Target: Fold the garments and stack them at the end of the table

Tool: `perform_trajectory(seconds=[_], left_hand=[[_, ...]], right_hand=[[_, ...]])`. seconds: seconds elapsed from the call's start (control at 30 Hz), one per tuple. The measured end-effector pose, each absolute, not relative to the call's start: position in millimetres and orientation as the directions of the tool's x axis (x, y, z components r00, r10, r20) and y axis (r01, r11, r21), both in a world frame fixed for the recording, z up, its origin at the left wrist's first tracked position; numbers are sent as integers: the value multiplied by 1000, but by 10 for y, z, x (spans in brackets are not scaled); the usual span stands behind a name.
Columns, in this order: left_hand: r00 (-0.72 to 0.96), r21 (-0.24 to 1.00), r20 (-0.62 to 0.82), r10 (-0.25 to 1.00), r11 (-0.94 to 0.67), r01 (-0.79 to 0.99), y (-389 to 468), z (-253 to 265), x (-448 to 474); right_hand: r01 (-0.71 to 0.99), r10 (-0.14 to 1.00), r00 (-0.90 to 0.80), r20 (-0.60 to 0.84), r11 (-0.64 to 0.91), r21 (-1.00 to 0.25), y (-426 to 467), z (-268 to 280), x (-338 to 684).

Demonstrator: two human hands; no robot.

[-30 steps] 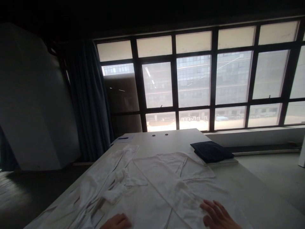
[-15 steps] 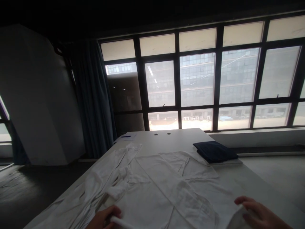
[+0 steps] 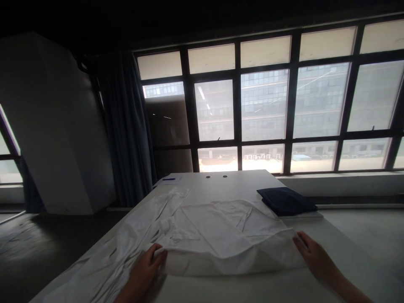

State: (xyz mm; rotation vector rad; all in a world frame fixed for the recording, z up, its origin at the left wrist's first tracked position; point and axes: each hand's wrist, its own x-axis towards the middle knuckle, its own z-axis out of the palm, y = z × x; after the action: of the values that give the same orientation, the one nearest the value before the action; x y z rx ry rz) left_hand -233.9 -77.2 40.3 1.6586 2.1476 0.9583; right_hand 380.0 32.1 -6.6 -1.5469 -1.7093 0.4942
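A white cloth garment [image 3: 208, 227] lies spread on the white table [image 3: 240, 183], its near edge lifted and folded over away from me. My left hand [image 3: 150, 261] pinches the left end of that folded edge. At the right end, my right hand [image 3: 307, 248] grips the same edge between thumb and fingers. The folded band sags a little between the two hands. To the left lies more rumpled white fabric [image 3: 116, 248]; whether it belongs to the same garment I cannot tell.
A folded dark navy cloth [image 3: 285, 200] rests on something white and flat near the table's right edge. At the far left corner a blue pen [image 3: 168, 179] lies on paper. Two round fittings sit at the far end. Beyond are windows [image 3: 217, 113] and a curtain [image 3: 126, 130].
Both hands have moved forward, away from me, carrying the garment's near edge over onto the rest of it. Bare tabletop now shows in front of the fold.
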Motion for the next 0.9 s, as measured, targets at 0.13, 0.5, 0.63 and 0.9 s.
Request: perform_trajectory(seconds=[0.13, 0.5, 0.63, 0.9], left_hand=[[-269, 575, 161, 950, 131, 808, -612, 393, -2297], [-282, 393, 197, 939, 187, 900, -487, 107, -2270], [-310, 362, 154, 938, 239, 901, -487, 123, -2340], [-323, 325, 132, 937, 267, 907, -482, 194, -2342]], right_hand=[[770, 955, 8, 298, 184, -611, 470, -140, 3761], [853, 942, 64, 328, 120, -509, 487, -435, 3815], [850, 951, 48, 305, 122, -512, 477, -401, 3848], [939, 975, 56, 215, 22, -342, 464, -405, 3805]])
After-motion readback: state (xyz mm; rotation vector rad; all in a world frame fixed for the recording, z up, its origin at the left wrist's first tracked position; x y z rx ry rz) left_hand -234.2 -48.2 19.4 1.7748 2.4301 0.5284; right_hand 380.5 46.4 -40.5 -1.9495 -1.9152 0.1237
